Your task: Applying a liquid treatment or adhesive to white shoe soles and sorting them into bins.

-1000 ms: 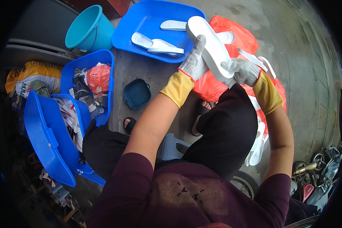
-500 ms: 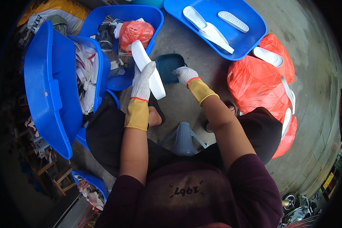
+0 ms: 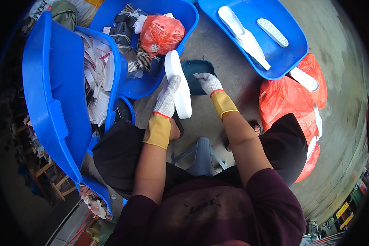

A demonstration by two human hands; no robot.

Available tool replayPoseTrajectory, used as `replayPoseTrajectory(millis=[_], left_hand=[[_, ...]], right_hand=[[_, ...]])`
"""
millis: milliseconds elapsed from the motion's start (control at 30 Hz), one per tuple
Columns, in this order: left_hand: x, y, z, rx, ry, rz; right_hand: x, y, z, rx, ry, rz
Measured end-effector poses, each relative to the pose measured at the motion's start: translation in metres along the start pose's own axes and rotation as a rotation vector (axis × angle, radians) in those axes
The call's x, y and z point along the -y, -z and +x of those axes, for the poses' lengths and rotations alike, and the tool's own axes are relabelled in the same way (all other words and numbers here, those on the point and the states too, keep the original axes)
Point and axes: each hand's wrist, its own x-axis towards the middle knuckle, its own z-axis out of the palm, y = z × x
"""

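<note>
Left hand (image 3: pixel 168 94) closed on white sole (image 3: pixel 183 100), thumb across its face, sole tilted on edge between the hands; right hand (image 3: pixel 209 83) over dark teal basin (image 3: pixel 192 71), fingers curled, can't tell if anything is pinched in them. To do it well: hold sole steady by its middle with the left, face turned toward the right hand, ends free, dip fingers lightly and avoid knocking basin rim with the sole. Counts: 1 sole in left hand; 3 white soles (image 3: pixel 254 51) in blue tray (image 3: pixel 276 11), ahead and right of right hand; 3 white pieces (image 3: pixel 304 79) by red bags (image 3: pixel 281 98), right of right hand, bag count unclear; 1 small red bag (image 3: pixel 164 35) ahead of left hand; 1 basin; 1 grey stool (image 3: pixel 201 158), nearer the body than both hands
</note>
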Motion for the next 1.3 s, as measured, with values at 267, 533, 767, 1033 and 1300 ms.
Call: replayPoseTrajectory(millis=[267, 533, 767, 1033, 1300], left_hand=[[-0.007, -0.025, -0.018, 0.092, 0.015, -0.411], [-0.022, -0.111, -0.090, 0.135, 0.005, -0.227], [-0.034, -0.055, -0.081, 0.464, -0.065, -0.542], [-0.060, -0.080, -0.137, 0.523, -0.074, -0.470], [-0.044, -0.083, -0.135, 0.362, -0.063, -0.193]], right_hand=[[0.177, 0.109, -0.036, 0.232, -0.440, 0.725], [0.184, 0.170, -0.006, -0.600, -0.044, 0.242], [0.272, 0.166, -0.117, -0.363, -0.033, 0.156], [0.248, 0.208, -0.137, -0.324, 0.137, -0.283], [0.221, 0.217, -0.061, -0.497, 0.167, -0.308]])
